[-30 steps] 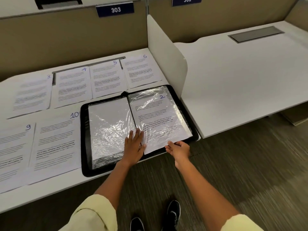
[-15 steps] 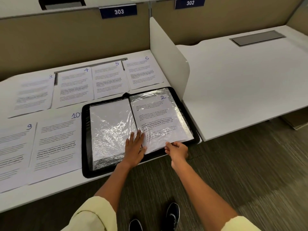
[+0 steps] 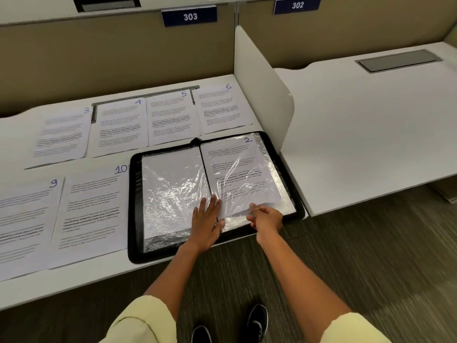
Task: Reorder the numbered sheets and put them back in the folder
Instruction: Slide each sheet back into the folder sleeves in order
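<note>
**Sheet 2 goes into its sleeve as the folder fills in order**

A sheet marked "2" (image 3: 237, 174) lies in the clear plastic sleeve (image 3: 277, 194) on the right half of an open black folder (image 3: 134, 209), which sits at the near edge of the white bench (image 3: 173, 271). The person's left hand (image 3: 206, 225) lies flat, fingers straight, pressing down near the spine at the sleeve's near end. The right hand (image 3: 265, 217) has its fingers curled in a pinch grip at the near edge of the sleeve and sheet; whether it holds the paper, the plastic or both cannot be told. The left-hand sleeve (image 3: 170, 194) shows only a blank white face under crinkled film.

The paper looks light and limp, likely to buckle if pushed from one corner, while the glossy film is thin, slippery and apt to cling; a flat hand to steady it and a pinch at the open edge seems the sensible hold.

Beyond the folder, more sheets wait face up, hand-numbered in blue: 3 (image 3: 61, 134), 4 (image 3: 120, 127), 5 (image 3: 170, 116) and 6 (image 3: 222, 108) in the far row, 9 (image 3: 24, 224) and 10 (image 3: 92, 209) to the left. Blue plates on the far partition read "303" (image 3: 190, 16) and "302" (image 3: 297, 5).
</note>
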`<action>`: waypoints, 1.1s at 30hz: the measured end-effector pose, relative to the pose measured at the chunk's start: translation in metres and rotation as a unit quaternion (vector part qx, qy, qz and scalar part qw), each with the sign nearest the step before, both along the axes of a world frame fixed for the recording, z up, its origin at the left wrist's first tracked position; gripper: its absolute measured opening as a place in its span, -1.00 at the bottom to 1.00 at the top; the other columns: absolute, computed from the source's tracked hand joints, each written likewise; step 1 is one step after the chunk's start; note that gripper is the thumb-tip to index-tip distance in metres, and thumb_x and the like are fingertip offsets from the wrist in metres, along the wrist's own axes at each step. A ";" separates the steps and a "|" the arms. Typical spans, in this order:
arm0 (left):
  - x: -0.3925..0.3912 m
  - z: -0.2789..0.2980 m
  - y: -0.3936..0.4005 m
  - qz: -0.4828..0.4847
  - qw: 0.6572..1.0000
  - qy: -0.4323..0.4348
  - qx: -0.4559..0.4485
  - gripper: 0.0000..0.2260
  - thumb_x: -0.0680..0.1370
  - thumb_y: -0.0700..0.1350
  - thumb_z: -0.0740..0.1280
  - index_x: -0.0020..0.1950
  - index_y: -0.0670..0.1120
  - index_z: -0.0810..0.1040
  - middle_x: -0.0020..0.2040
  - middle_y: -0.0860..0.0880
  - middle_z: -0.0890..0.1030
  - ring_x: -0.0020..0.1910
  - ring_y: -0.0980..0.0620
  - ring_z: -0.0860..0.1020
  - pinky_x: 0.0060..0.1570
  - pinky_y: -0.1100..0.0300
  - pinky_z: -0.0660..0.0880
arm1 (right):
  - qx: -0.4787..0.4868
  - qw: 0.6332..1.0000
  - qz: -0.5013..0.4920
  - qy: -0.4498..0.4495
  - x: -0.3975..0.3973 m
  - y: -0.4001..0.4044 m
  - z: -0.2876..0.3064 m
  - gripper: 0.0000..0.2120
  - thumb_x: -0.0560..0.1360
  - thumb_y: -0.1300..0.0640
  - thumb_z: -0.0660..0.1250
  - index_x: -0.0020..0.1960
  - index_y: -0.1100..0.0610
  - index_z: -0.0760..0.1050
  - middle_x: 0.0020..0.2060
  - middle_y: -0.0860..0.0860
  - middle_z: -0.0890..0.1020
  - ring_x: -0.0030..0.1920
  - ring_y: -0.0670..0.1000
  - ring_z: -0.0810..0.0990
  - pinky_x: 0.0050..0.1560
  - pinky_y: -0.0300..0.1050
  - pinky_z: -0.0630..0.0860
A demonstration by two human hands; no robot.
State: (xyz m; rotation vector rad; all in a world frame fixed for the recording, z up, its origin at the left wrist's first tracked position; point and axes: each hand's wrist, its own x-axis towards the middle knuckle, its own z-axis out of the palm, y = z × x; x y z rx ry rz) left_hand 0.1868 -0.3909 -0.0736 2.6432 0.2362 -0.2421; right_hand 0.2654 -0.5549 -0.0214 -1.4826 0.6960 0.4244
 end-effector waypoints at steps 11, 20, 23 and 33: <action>0.000 -0.002 0.000 0.002 1.000 0.005 0.003 -0.29 0.47 0.30 -0.23 0.57 0.05 -0.26 0.54 0.08 -0.35 0.51 -0.02 -0.41 0.46 0.01 -0.38 | -0.004 1.000 0.004 -0.005 0.005 0.000 -0.001 -0.89 0.48 0.20 0.52 -0.08 0.19 0.61 -0.22 0.10 0.69 -0.35 -0.08 0.64 -0.37 -0.25 0.54; 0.001 -0.001 0.001 0.001 1.000 0.014 0.018 -0.34 0.56 0.23 -0.11 0.61 0.04 -0.19 0.56 0.07 -0.32 0.54 -0.04 -0.37 0.45 0.01 -0.38 | -0.106 0.990 -0.034 -0.087 -0.007 -0.022 0.000 -0.92 0.55 0.18 0.41 0.03 0.09 0.56 -0.01 0.06 0.64 -0.10 0.02 0.64 -0.17 -0.14 0.57; 0.001 -0.002 0.001 0.002 1.000 0.010 0.012 -0.27 0.48 0.32 -0.22 0.60 0.03 -0.20 0.56 0.07 -0.32 0.53 -0.03 -0.37 0.45 0.02 -0.38 | -0.150 0.981 -0.025 -0.122 -0.007 -0.027 0.001 -0.94 0.56 0.21 0.35 0.02 0.11 0.57 0.14 0.01 0.44 0.05 0.05 0.52 0.02 -0.06 0.50; 0.005 0.017 0.003 0.025 0.997 0.029 -0.067 -0.36 0.55 0.20 -0.05 0.62 0.04 0.03 0.61 0.04 -0.10 0.59 -0.06 -0.22 0.50 -0.05 -0.25 | -0.139 0.980 -0.023 -0.141 0.007 -0.045 0.013 -0.90 0.53 0.15 0.45 -0.07 0.18 0.59 -0.16 0.00 0.63 -0.18 -0.13 0.55 -0.01 -0.07 0.56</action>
